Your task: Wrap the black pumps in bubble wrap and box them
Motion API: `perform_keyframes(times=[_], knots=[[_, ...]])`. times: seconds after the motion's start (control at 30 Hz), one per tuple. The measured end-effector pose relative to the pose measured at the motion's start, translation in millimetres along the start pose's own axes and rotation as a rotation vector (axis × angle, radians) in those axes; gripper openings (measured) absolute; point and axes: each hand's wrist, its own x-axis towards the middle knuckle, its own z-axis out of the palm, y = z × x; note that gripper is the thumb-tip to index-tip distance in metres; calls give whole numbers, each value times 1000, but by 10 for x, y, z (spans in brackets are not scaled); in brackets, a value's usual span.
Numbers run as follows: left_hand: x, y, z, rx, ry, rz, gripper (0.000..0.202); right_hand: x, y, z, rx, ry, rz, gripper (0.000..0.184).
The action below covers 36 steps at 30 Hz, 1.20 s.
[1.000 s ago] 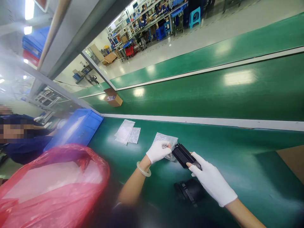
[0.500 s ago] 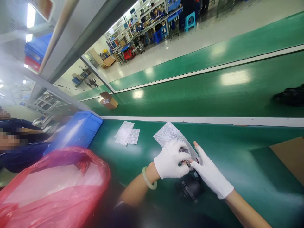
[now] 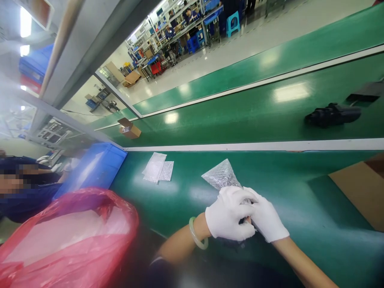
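Note:
My left hand (image 3: 231,214), in a white glove with bare fingertips, is closed around the lower end of a clear bubble-wrap bag (image 3: 221,174). A pale green bangle (image 3: 198,234) circles that wrist. My right hand (image 3: 267,217), gloved the same way, presses against the left from the right side, its fingers curled over the same end of the bag. The bag's far corner points away from me over the green table. Whatever sits in the bag's end is covered by my hands. Below them, the dark item on the table is almost wholly hidden.
Two flat bubble-wrap bags (image 3: 155,168) lie left of my hands. A pink plastic bag (image 3: 75,240) and a blue bin (image 3: 93,168) stand at left, near a co-worker's sleeve. A cardboard box (image 3: 357,192) is at right. Black items (image 3: 333,115) lie on the green belt beyond the white rail.
My right hand, earlier spread with its thumb out, has closed in over the bag beside my left. Both hands and the bag have come slightly nearer and right. More black items show on the belt.

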Motion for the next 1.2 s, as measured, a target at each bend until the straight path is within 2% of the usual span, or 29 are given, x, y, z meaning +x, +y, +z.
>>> perform_keyframes(times=[0.1,0.2,0.27,0.37,0.43,0.5,0.57,0.63,0.67,0.73,0.8,0.83,0.9,0.97,1.1,1.2], knots=[[-35,49,16,30,-6,-121,14,-32,5,-46,66,18,103,19],[-64,50,-14,73,90,-289,9,-87,-48,-59,174,29,189,27],[-103,59,-44,60,140,-343,6,-151,-92,-71,257,29,217,32],[-240,115,-104,-38,204,-337,6,-294,-106,-159,309,-14,240,37],[-392,173,-147,-89,213,-461,12,-388,-66,-264,253,-31,293,50],[-566,235,-170,-98,121,-747,29,-440,-18,-371,141,-38,390,71],[-723,294,-153,-85,-63,-1030,48,-419,1,-445,49,-73,434,83],[-830,350,-95,-100,-243,-1163,53,-324,-28,-471,-20,-99,406,86],[-861,376,-56,-122,-295,-1184,53,-259,-56,-467,-84,-95,379,85],[-888,417,28,-185,-322,-1201,52,-130,-118,-435,-283,-117,329,77],[-891,445,107,-271,-259,-1207,49,-50,-157,-389,-438,-200,263,56],[-890,456,143,-326,-210,-1198,47,-40,-159,-367,-427,-254,218,45],[-881,486,203,-428,-84,-1158,47,-82,-126,-334,-229,-341,152,37],[-855,533,242,-513,10,-1109,55,-186,-62,-315,29,-378,145,41],[-722,659,230,-695,8,-1017,76,-440,28,-306,339,-400,190,47],[-627,712,208,-870,27,-924,81,-577,-2,-334,377,-382,188,47]])
